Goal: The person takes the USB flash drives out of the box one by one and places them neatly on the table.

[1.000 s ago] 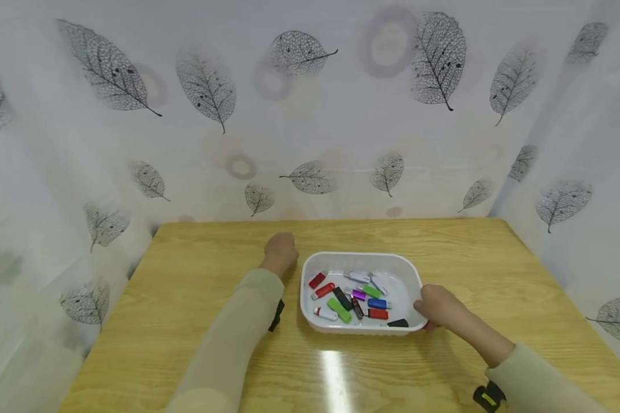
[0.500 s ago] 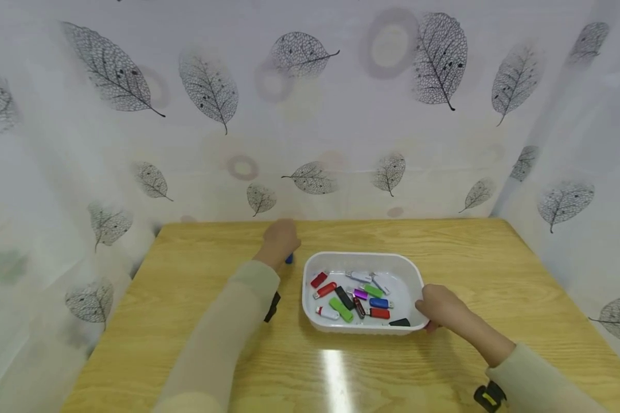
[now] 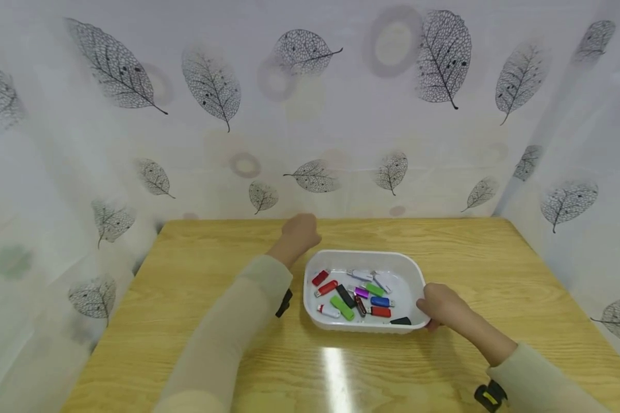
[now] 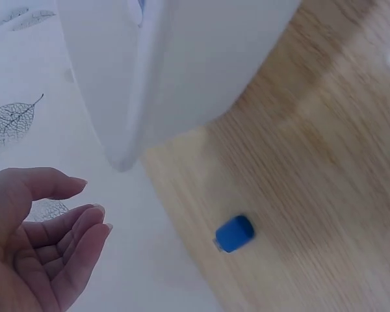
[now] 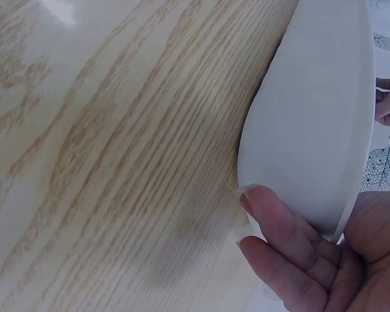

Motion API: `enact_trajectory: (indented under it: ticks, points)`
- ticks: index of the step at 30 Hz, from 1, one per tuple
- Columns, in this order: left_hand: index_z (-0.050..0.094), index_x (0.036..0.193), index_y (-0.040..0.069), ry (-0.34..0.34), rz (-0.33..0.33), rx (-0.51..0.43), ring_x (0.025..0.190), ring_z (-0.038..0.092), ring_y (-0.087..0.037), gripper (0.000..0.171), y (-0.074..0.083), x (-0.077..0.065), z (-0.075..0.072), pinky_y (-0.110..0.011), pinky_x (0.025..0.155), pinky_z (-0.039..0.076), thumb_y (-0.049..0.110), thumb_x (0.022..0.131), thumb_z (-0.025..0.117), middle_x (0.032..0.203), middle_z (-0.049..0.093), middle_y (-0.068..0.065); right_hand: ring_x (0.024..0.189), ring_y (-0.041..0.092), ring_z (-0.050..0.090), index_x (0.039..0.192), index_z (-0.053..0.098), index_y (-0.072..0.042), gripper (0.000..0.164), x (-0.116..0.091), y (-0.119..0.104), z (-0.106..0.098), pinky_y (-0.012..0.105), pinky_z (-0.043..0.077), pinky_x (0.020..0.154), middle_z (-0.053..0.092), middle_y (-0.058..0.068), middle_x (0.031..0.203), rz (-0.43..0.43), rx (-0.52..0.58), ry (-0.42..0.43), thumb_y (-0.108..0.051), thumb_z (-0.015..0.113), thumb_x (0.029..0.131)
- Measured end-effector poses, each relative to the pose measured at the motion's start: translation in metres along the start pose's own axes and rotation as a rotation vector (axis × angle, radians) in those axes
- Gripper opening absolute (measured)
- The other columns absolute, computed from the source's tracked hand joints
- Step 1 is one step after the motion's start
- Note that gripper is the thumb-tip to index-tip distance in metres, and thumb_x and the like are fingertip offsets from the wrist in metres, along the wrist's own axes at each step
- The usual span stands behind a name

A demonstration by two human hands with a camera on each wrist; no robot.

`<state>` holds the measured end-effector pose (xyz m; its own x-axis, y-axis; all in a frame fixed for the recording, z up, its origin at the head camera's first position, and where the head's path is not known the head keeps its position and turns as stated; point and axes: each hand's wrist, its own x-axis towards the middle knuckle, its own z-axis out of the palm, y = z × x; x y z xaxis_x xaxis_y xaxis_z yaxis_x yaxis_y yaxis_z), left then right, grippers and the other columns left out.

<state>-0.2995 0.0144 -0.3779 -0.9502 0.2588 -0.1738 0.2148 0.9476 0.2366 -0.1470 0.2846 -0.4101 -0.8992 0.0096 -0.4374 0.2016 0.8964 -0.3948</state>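
A white plastic basin [image 3: 408, 287] stands on the table with several USB sticks inside, among them a light green USB stick [image 3: 342, 308] and a purple USB stick [image 3: 361, 292]. My right hand [image 3: 440, 304] grips its right end, fingers curled under the wall in the right wrist view. Beyond the far left corner hovers my left hand [image 3: 300, 234]. Its thumb and fingers are loosely bent with a gap between them and nothing held, as the left wrist view shows. A blue USB stick [image 4: 234, 234] lies on the table outside the basin; the left arm hides it in the head view.
The wooden table [image 3: 186, 275] ends at a leaf-printed curtain [image 3: 340, 132] just behind the left hand. Similar curtain hangs along both sides. A bright reflection lies on the wood in front of the basin.
My left hand has moved away from me, then right toward the basin's far left corner. The blue USB stick came into sight beneath it, then went behind the arm. My right hand keeps its grip.
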Motion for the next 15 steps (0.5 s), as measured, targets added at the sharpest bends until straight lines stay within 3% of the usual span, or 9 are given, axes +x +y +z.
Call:
enact_trajectory:
  ticks: [10,15]
  points:
    - [0.054,0.077,0.009,0.004,0.158,0.048,0.07,0.053,-0.017,0.009,0.019,-0.002,0.006,-0.027,0.057,0.047,0.014,0.079,0.062,0.083,0.06,-0.004,0.049,0.015,0.061,0.093,0.056,0.016,0.02,0.001,0.0,-0.001,0.026,0.051,0.048,0.059,0.009,0.061,0.014,-0.013,-0.01,-0.003,0.049,0.091]
    - [0.048,0.073,0.012,-0.02,0.197,0.078,0.066,0.049,-0.015,0.013,0.034,-0.006,0.008,-0.025,0.052,0.044,0.012,0.08,0.06,0.076,0.055,-0.001,0.048,0.015,0.061,0.092,0.056,0.016,0.019,0.001,0.0,0.001,0.026,0.051,0.047,0.059,0.009,0.061,0.007,-0.007,-0.008,-0.002,0.049,0.09]
